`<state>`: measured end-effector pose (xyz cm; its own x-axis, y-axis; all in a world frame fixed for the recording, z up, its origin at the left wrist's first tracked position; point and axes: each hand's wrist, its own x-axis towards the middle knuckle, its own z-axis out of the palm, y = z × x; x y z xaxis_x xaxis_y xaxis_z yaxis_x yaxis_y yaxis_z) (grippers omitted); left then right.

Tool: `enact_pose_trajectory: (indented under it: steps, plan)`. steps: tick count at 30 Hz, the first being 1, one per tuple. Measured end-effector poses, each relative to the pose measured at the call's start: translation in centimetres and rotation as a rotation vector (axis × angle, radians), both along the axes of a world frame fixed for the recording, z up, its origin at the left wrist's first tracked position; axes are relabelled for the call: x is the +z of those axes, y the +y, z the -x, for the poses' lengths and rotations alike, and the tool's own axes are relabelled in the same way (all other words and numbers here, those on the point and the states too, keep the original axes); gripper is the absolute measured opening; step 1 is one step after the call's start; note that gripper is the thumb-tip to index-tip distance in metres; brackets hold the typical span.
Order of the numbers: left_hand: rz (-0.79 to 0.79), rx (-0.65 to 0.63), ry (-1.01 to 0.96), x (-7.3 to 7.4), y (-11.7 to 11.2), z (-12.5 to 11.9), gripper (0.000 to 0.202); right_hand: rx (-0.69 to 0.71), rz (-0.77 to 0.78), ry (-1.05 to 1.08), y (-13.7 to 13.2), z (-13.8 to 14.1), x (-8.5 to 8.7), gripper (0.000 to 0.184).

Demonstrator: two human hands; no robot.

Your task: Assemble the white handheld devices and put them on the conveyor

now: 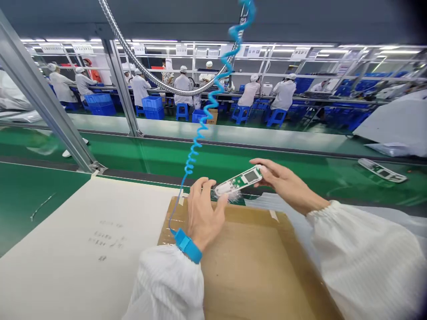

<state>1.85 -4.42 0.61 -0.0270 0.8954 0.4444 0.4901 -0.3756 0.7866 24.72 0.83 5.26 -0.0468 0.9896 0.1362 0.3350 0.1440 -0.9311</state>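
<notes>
My right hand [283, 180] grips the upper right end of a long white remote-like housing [225, 188], thumb on top and fingers behind. Its open face shows a green circuit board [237, 181] and a dark grey screen [251, 176]. At the lower left end, my left hand [204, 209] has its fingers curved and apart, thumb and fingertips on either side of the housing; firm contact cannot be made out. A blurred whitish, clear patch shows just under the housing. Around my left wrist is a blue strap [187, 246] with a coiled blue cord [202, 129].
Beneath my hands lies a taped brown cardboard sheet or box [250, 258], beside a white board [66, 253] with faint writing. Behind runs a green conveyor belt [160, 158] carrying another open housing [382, 170]. A metal post [50, 98] rises at left. Several co-workers sit beyond.
</notes>
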Motion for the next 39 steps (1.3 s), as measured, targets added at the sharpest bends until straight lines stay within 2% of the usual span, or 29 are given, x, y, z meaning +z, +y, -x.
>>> enact_pose_trajectory:
  steps: [3,5,6,8,10,12,14,16,18,20,24,27,29,31,35,39]
  plan:
    - [0.146,-0.244,-0.065,0.9,-0.5,-0.1,0.033,0.115,0.064,-0.006,-4.0,1.7,0.2,0.054]
    - [0.276,-0.373,-0.045,1.0,-0.8,-0.2,0.026,0.083,0.004,-0.077,-5.5,2.4,-0.4,0.050]
    - [0.309,-0.391,-0.024,1.0,-0.9,-0.3,0.024,0.031,-0.069,-0.140,-5.9,2.6,-0.8,0.048]
    - [0.303,-0.356,0.009,0.7,-1.0,-0.5,0.023,-0.049,-0.262,-0.299,-6.4,2.6,-1.3,0.039]
    - [0.266,-0.308,0.025,0.5,-1.1,-0.6,0.023,-0.048,-0.441,-0.487,-6.6,2.6,-1.4,0.027]
    - [0.251,-0.296,0.038,0.3,-1.0,-0.6,0.021,-0.047,-0.577,-0.717,-6.7,2.6,-1.3,0.018]
    - [0.268,-0.243,0.039,0.3,-0.7,-0.5,0.019,-0.075,-0.665,-0.924,-6.8,2.8,-1.3,0.017]
    - [0.306,-0.133,0.029,0.4,-0.3,-0.1,0.017,-0.050,-0.685,-1.000,-6.8,3.3,-1.5,0.021]
    - [0.342,-0.014,0.026,0.5,0.1,0.3,0.018,-0.029,-0.653,-0.950,-6.4,3.9,-1.7,0.021]
    - [0.351,0.036,0.035,0.5,0.3,0.6,0.019,-0.069,-0.653,-0.887,-5.6,4.6,-1.9,0.018]
    - [0.305,-0.059,0.064,0.3,0.2,0.4,0.018,-0.102,-0.770,-0.970,-3.4,5.6,-1.8,0.016]
    - [0.365,-0.075,0.047,0.1,0.7,0.5,0.016,-0.034,-0.774,-1.069,-3.5,6.0,-2.0,0.025]
    - [0.423,-0.018,-0.047,0.0,1.3,0.9,0.020,0.049,-0.700,-1.012,-4.5,6.2,-2.4,0.026]
    - [0.454,0.022,-0.198,-0.2,1.9,1.3,0.022,0.083,-0.561,-0.827,-5.5,6.4,-2.9,0.025]
    - [0.481,-0.053,-0.430,-0.4,2.1,1.1,0.020,-0.117,-0.258,-0.368,-5.8,7.1,-3.6,0.022]
    - [0.416,-0.152,-0.420,0.1,0.8,0.2,0.019,-0.223,-0.168,-0.052,-4.3,8.5,-3.9,0.030]
